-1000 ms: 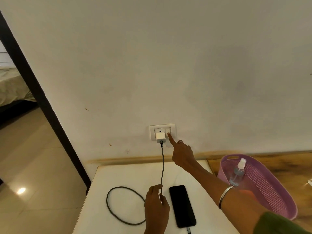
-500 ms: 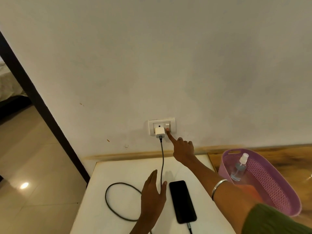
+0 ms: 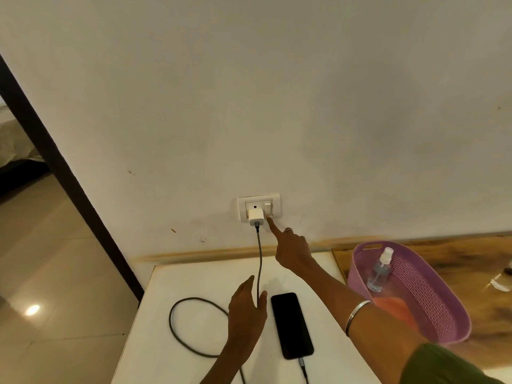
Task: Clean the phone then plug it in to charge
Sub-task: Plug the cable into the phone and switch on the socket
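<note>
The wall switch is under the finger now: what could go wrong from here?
1. The right hand presses the switch with its index fingertip right beside the white charger; a slip may loosen it from the socket.
2. The left hand hovers at the hanging cable; snagging it might tug the phone on the table.
</note>
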{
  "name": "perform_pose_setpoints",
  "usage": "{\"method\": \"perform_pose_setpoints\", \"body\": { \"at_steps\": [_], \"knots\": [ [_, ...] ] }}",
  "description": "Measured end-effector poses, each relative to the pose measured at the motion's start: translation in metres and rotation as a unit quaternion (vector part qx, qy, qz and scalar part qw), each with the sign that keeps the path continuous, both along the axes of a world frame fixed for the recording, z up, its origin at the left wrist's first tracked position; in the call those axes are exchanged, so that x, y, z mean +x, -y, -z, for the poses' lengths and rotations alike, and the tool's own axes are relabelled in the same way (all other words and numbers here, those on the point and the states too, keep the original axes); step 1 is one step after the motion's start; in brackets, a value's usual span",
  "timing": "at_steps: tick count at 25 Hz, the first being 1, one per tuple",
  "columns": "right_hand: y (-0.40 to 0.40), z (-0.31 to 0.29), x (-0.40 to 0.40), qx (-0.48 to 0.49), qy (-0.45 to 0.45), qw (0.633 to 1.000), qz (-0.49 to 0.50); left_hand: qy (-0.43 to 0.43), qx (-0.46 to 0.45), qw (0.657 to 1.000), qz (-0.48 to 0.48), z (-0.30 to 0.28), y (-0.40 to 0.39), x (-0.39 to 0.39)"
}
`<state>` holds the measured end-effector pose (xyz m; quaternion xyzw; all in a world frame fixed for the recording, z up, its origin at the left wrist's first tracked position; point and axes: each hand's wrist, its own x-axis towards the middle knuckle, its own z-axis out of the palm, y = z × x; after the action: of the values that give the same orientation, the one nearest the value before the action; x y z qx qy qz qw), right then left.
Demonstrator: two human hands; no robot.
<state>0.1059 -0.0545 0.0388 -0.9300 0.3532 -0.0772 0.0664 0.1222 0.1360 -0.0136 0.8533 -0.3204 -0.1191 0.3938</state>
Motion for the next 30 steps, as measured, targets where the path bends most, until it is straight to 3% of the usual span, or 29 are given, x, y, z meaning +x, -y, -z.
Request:
{"method": "perform_pose_setpoints", "body": {
  "at_steps": [5, 13, 19, 30],
  "knots": [
    [-0.015, 0.009, -0.040, 0.115, 0.056, 0.991, 0.033, -0.019, 0.012, 1.000, -0.001, 0.003, -0.015, -0.012],
    [-0.083, 0.092, -0.136, 0.279, 0.035, 0.947, 0.157, -0.044, 0.051, 0.998, -0.016, 0.016, -0.050, -0.040],
    [-0.135, 0.101, -0.144, 0.292, 0.054, 0.928, 0.224, -0.024, 0.069, 0.997, -0.037, 0.014, -0.059, -0.050],
    [-0.167, 0.107, -0.146, 0.232, 0.106, 0.931, 0.261, -0.028, 0.119, 0.991, -0.049, 0.029, -0.077, -0.049]
  ]
}}
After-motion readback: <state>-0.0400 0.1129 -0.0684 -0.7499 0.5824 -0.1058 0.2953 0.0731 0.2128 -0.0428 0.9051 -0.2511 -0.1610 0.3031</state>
